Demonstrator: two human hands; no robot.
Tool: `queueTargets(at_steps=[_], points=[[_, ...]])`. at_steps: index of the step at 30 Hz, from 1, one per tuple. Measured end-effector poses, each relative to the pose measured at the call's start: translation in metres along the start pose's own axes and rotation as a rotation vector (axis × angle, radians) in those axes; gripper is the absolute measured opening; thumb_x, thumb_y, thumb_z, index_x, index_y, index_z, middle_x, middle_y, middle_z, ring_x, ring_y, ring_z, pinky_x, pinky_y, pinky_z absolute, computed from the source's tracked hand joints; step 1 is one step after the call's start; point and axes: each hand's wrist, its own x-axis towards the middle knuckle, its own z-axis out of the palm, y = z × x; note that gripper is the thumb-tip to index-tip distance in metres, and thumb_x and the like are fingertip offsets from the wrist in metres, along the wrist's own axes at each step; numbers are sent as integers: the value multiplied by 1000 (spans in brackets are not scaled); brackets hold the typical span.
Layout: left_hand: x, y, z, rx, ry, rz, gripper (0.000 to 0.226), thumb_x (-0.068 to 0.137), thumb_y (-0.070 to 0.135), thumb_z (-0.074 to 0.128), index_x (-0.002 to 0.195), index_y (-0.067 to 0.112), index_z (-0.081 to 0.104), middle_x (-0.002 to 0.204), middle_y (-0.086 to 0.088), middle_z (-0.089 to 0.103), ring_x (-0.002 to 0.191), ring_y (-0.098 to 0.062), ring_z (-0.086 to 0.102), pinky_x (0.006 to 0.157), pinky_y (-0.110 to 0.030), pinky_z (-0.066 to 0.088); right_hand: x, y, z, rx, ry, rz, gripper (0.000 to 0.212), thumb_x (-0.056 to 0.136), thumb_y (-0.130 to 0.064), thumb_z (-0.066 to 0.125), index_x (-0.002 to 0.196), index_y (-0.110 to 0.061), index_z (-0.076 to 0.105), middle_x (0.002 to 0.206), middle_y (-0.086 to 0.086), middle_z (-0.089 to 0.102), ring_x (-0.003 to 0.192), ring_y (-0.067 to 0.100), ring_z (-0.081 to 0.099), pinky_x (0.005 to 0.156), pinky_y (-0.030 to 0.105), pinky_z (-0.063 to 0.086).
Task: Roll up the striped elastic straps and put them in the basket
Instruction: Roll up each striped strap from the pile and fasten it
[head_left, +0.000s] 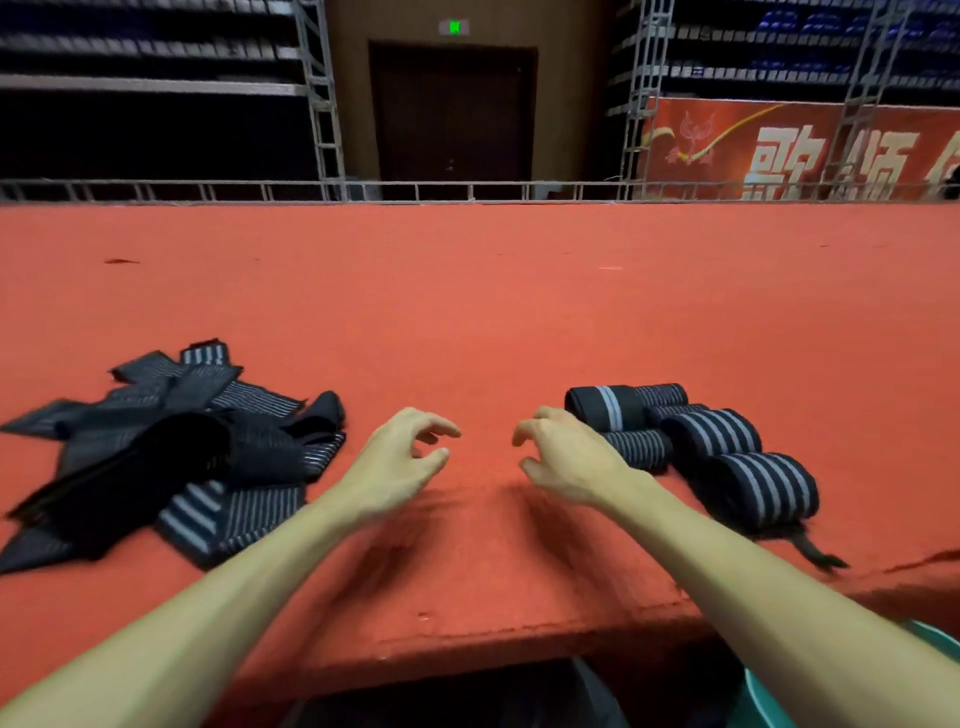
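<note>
The surface (519, 312) in front of you is covered in red felt-like carpet, matt and slightly fuzzy, worn at its near edge. The loose straps (171, 452) on your left are woven elastic cloth, ribbed and dull black with pale stripes. The rolled straps (727, 441) on your right show the same matt weave. The basket (763, 699) under your right arm looks like smooth green plastic with a faint sheen. Beyond, the truss (322, 93) is dull grey metal, the door (452, 114) looks like dark matt wood, and the red banner (779, 145) has a slight gloss.
</note>
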Motion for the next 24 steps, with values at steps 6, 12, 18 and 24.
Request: queueTargets(at_steps=[6,12,18,24], points=[[-67,-61,-79,196,264,-41,30,72,14,46,78,29,71,93,15,59,98,-8,49,88,-34,38,26,-101,20,180,-219,-124,32,89,-27,58,117,-13,64,113,8,68,109,24,60,90,26,43],[-110,-123,-99,27,414,-267,33,80,-7,56,84,24,66,88,1,61,80,-9,58,80,-28,49,50,-174,45,263,-269,-133,36,92,-42,57,104,-11,70,105,11,71,103,24,63,84,28,46],[-112,-145,-90,-152,353,-340,17,91,10,56,94,24,65,84,3,66,74,-6,64,74,-21,49,64,-193,79,375,-369,-4,62,69,-58,76,110,-14,63,95,-1,64,92,16,61,78,26,47],[-114,-145,-89,-111,309,-326,14,94,18,55,99,27,63,88,12,65,88,-6,62,81,-18,43,72,-174,90,848,-175,206,42,56,-26,93,88,-17,68,72,-5,58,68,13,58,72,36,51]])
